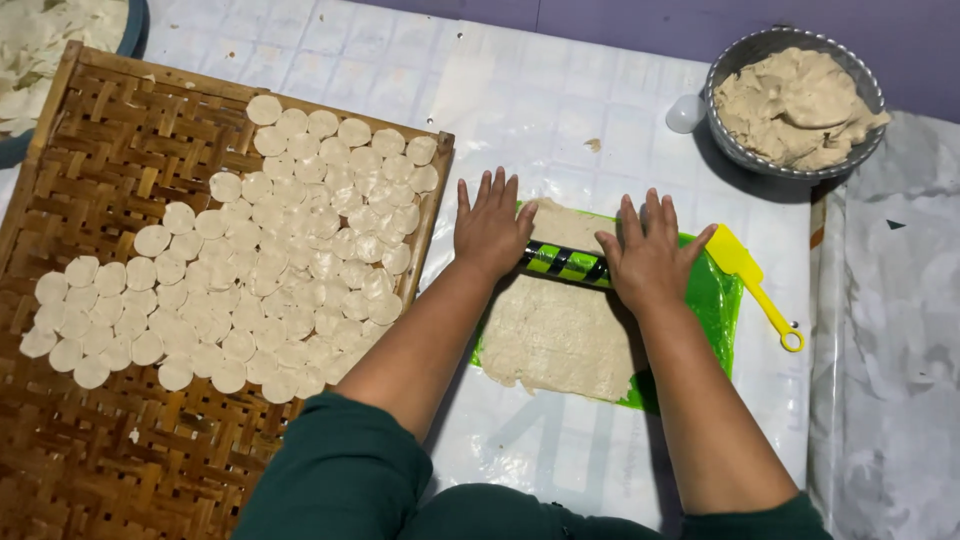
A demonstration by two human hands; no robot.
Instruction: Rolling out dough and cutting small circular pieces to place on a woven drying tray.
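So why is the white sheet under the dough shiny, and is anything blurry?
Head view: the white plastic sheet shows soft glare from light above, and the green mat glints too; the metal bowl casts a dark shadow on its lower left; both hands, the striped roller and the dough rounds look sharp, nothing noticeably blurred.
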